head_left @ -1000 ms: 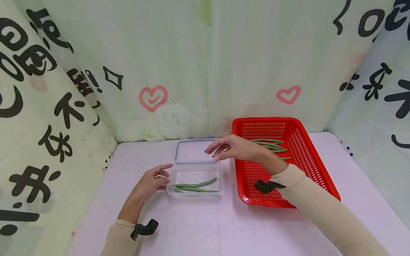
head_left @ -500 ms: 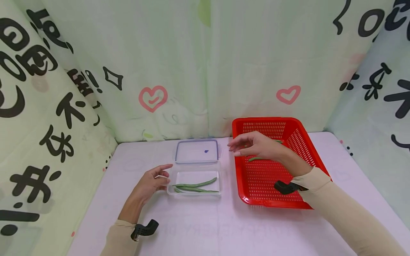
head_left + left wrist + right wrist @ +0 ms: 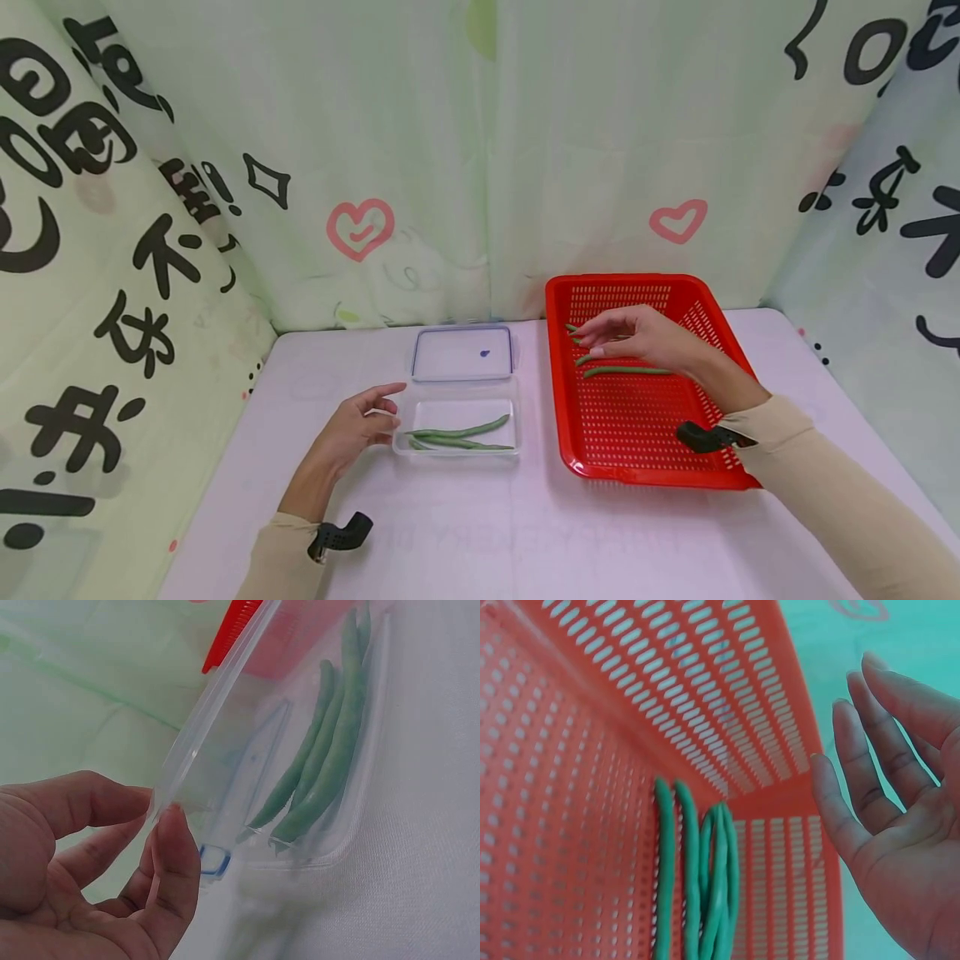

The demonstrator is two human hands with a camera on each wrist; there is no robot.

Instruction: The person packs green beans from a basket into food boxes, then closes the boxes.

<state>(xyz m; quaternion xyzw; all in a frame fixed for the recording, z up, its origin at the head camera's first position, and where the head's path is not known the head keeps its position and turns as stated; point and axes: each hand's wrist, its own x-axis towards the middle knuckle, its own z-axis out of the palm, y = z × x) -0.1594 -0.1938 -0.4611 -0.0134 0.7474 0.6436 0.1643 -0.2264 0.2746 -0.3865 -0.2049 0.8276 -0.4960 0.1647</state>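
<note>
My left hand (image 3: 362,421) pinches the left rim of a clear plastic food container (image 3: 455,454) between thumb and finger; the left wrist view shows the fingertips (image 3: 174,825) at its edge. Several green beans (image 3: 322,772) lie lengthwise along the container's near side. Over the back part of a red plastic basket (image 3: 566,417) hovers my right hand (image 3: 647,337), its fingers loosely extended and holding nothing. Beneath it, more green beans (image 3: 716,877) lie side by side in the basket, partly hidden by the hand in the head view.
Just behind the container lies its blue-rimmed lid (image 3: 461,354), flat on the pale table (image 3: 450,533). A printed cloth (image 3: 487,167) hangs at the back and both sides. The basket's raised walls stand to the right of the container.
My right hand has moved right, from above the lid to over the basket. The left hand has stayed at the container, and the beans in the container look the same.
</note>
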